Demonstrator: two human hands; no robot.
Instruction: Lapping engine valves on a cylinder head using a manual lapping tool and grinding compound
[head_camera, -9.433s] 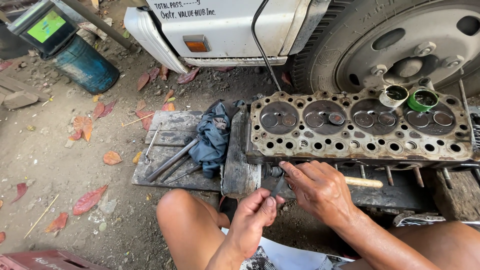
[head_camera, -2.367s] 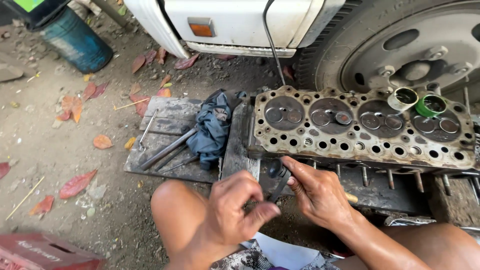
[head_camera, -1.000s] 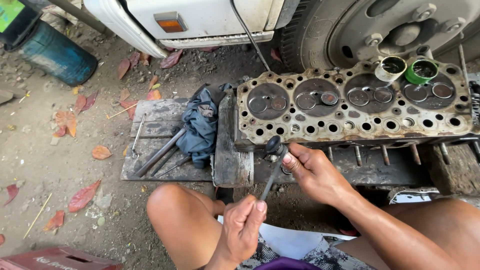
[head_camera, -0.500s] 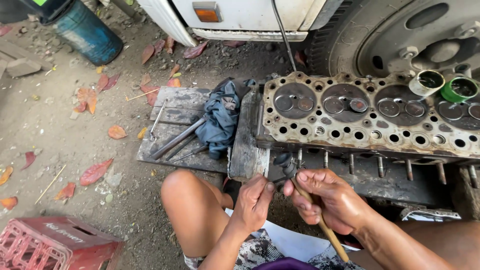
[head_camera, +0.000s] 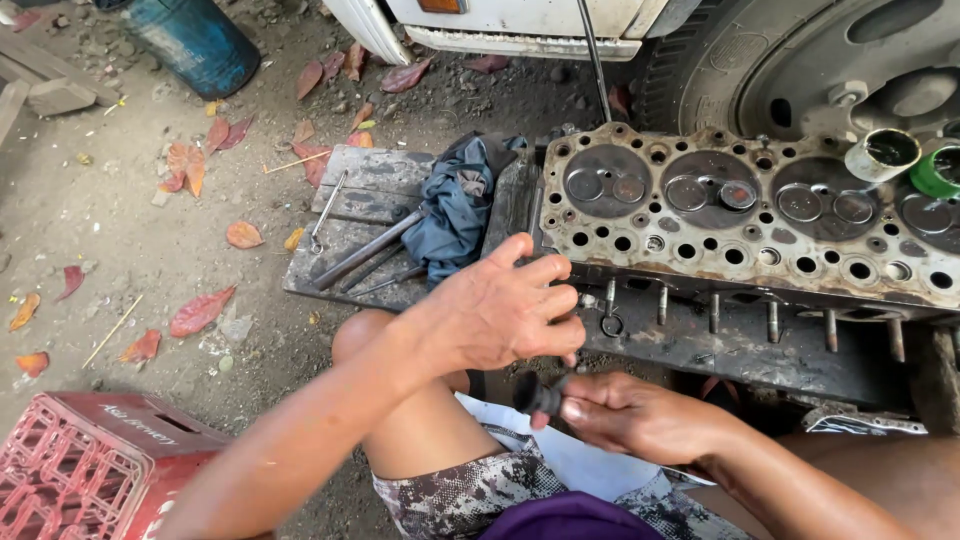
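My right hand (head_camera: 640, 415) grips a short stick with a black rubber cup (head_camera: 538, 394) at its end, held low over my lap. My left hand (head_camera: 500, 310) hovers just above that cup with the fingers curled down towards it. The thumb is hidden, so I cannot see whether it grips the cup. Right behind both hands lies a rusty cylinder head (head_camera: 745, 255) with round valves facing up. Studs stick out of its near side.
Two small open cans, one pale (head_camera: 880, 155) and one green (head_camera: 937, 170), stand on the head's far right. A blue rag (head_camera: 455, 205) and long metal tools (head_camera: 362, 252) lie on a wooden board (head_camera: 360, 170) to the left. A red crate (head_camera: 90, 460), a blue drum (head_camera: 195, 40) and a truck wheel (head_camera: 800, 60) surround the spot.
Both hands have drawn back from the head's near side towards my lap. The stick has left the head and now lies low in my right hand, cup end to the left.
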